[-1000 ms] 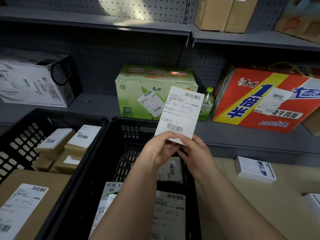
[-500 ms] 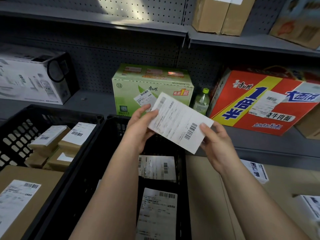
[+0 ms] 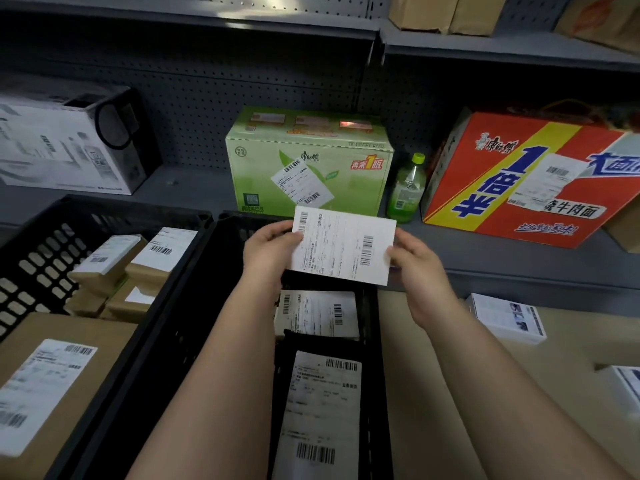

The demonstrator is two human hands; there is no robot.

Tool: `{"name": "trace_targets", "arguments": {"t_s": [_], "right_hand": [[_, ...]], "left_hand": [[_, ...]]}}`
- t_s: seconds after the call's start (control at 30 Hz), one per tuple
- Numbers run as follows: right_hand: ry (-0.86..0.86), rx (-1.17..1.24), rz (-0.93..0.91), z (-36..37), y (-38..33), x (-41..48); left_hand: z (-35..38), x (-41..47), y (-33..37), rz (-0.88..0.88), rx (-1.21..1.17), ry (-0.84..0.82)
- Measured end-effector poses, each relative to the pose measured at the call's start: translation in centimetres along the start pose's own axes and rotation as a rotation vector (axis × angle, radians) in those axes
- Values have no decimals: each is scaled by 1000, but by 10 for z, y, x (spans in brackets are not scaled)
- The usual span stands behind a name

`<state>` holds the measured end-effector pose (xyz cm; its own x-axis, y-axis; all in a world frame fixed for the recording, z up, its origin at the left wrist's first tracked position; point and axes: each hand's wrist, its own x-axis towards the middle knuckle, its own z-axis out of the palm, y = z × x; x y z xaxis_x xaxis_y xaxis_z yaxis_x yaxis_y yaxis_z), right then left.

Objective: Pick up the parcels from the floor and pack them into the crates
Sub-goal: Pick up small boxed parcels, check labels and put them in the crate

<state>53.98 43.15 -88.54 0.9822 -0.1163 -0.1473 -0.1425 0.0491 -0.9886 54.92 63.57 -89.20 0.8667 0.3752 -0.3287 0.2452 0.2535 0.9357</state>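
The flat white parcel (image 3: 343,245) is being held label side toward the camera, clear of every surface, above the far end of the middle black crate (image 3: 372,341).

Probable faults from this position:
- The parcel is being carried by its two short edges only. If either pinch is loosening during the descent, the parcel is likely to swing and drop edge-first.
- The parcel is sitting near the crate's far wall and the shelf lip (image 3: 485,258). A release here is risking a landing on the rim rather than inside.
- Two labelled parcels (image 3: 317,315) are already lying in the crate. A careless drop onto them is likely to leave the new one tilted.

The left hand (image 3: 268,252) is pinching the left edge, thumb on the label face and fingers behind. The right hand (image 3: 415,263) is gripping the right edge, fingers curling behind it. A white box (image 3: 505,317) is waiting on the floor (image 3: 450,393).
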Motion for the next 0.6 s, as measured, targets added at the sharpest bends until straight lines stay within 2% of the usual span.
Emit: {"name": "trace_targets", "arguments": {"t_s": [0.17, 0.33, 0.6], "right_hand": [[-80, -70, 106, 12, 25, -4], [-146, -170, 142, 26, 39, -12], [-227, -382, 132, 30, 47, -14]], "left_hand": [[-16, 8, -25, -56, 41, 106], [-31, 17, -47, -130, 56, 112], [-41, 20, -66, -191, 245, -1]]}}
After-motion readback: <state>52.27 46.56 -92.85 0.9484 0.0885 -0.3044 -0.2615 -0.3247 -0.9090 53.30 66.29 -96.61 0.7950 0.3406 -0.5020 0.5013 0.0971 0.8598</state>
